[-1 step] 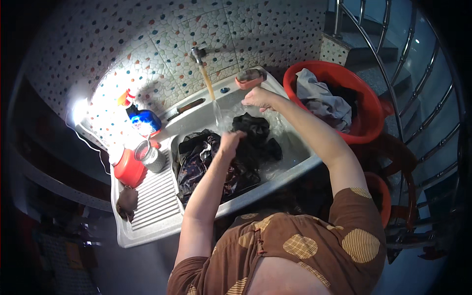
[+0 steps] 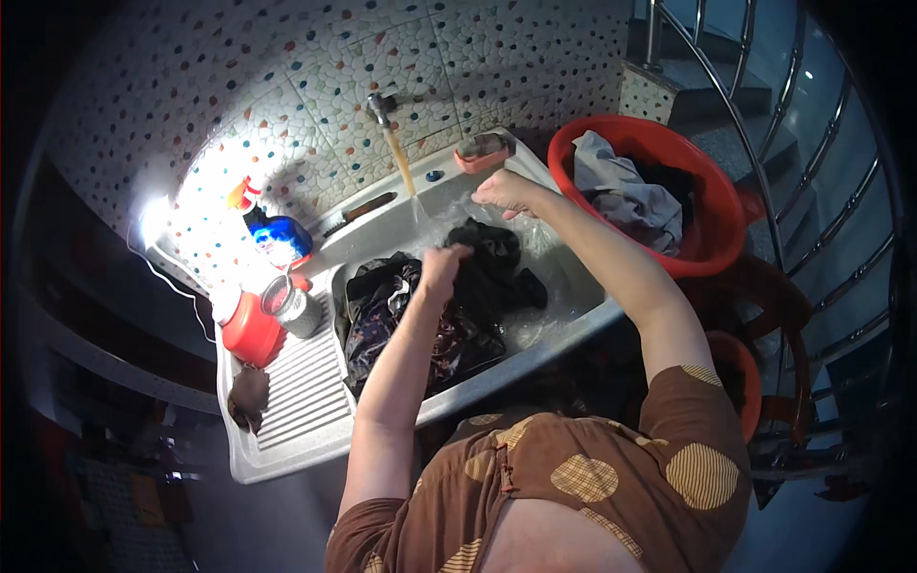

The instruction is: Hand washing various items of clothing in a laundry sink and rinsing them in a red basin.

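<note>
Running water falls from the tap hose into a pale sink. Dark wet clothes fill much of the basin: a patterned dark garment lies at the left, and a plain black garment is bunched in the water. My left hand is closed at the edge of the black garment, its fingers on the cloth. Over the far right part of the basin is my right hand, its fingers curled together. Whatever they may hold is too small or hidden to tell.
A red tub with pale and dark clothes stands to the right. On the sink's far rim are a soap dish and a brush. A blue spray bottle, a red container and a mesh cup are at the left.
My left hand has shifted very slightly away from me and left. The black garment beside it has moved a little the same way.
</note>
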A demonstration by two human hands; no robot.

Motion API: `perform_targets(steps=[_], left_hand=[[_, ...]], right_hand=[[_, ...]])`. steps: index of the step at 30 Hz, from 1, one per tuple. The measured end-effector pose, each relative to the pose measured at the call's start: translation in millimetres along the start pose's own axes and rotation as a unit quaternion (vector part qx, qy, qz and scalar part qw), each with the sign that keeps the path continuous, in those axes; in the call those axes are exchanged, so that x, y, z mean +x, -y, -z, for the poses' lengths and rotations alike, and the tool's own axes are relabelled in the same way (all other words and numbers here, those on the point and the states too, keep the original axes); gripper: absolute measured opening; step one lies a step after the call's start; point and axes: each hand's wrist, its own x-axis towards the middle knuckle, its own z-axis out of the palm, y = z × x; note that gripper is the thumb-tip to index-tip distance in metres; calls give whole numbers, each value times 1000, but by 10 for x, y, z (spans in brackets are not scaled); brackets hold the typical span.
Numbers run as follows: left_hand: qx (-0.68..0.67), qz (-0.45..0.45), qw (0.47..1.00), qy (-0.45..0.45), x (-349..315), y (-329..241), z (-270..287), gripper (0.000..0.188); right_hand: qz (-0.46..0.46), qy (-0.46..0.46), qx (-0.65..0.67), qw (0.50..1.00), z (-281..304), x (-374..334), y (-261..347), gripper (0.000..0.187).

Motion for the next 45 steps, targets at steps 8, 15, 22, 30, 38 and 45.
perform_targets(steps=[8, 15, 22, 30, 38, 45], left_hand=[[-151, -214, 963, 65, 248, -1892, -372, 17], [-166, -209, 963, 44, 756, -1544, -64, 25], [156, 4, 974, -165, 1081, 262, 825, 29], [394, -230, 873, -171, 413, -686, 288, 53], [-87, -251, 951, 161, -410, -1850, -452, 50], [-218, -192, 950, -114, 206, -1368, -287, 34]], right_hand=[[-27, -142, 115, 983, 398, -99, -568, 31], [-20, -85, 189, 978, -8, -211, -881, 24], [-73, 55, 168, 982, -617, -253, -826, 18], [78, -116, 123, 982, -210, -42, -532, 55], [195, -25, 348, 916, 119, 677, -71, 85], [62, 120, 633, 762, -625, 318, -236, 100]])
